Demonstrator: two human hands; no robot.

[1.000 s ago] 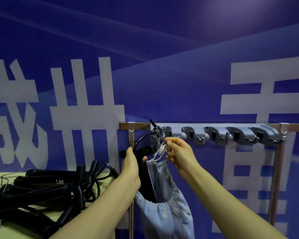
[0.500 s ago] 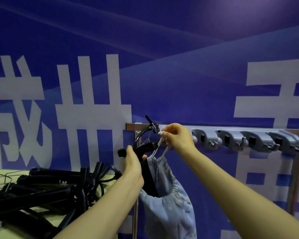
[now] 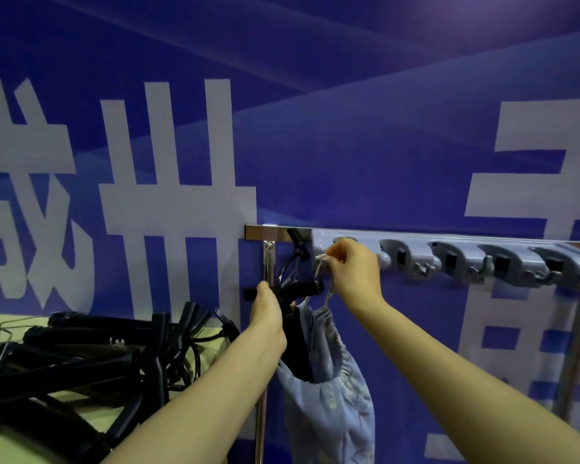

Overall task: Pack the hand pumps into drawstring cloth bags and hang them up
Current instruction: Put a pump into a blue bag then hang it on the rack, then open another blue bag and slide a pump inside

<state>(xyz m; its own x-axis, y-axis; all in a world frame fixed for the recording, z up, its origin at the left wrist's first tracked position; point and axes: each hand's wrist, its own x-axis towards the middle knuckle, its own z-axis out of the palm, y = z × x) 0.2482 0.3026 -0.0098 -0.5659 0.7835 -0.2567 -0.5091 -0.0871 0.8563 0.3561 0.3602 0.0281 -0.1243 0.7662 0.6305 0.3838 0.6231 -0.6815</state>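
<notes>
Background is a blue printed backdrop (image 3: 349,128) with large white characters, covering the whole far side. A yellow-green table (image 3: 24,443) occupies the near left and bears a loose pile of black hand pumps (image 3: 81,363), evidently stock awaiting packing. A grey hook rail (image 3: 482,259) on a metal bar runs from centre to right; the 4 holders right of the hands carry nothing. Below the rail's left end hangs a pale blue cloth bag (image 3: 332,396), mouth gathered, with 1 bagged pump (image 3: 303,288) standing in it, its black handle and hose projecting above the cloth. The left hand (image 3: 268,316) is wrapped around that pump's upper part, judged to be taking the weight so the cord stays slack. The right hand (image 3: 355,272) is raised to the leftmost holder, fingertips closed in a pinch on the white drawstring (image 3: 319,262), apparently to loop it over the hook. Whether the cord has already caught cannot be told; the hand covers the hook.
</notes>
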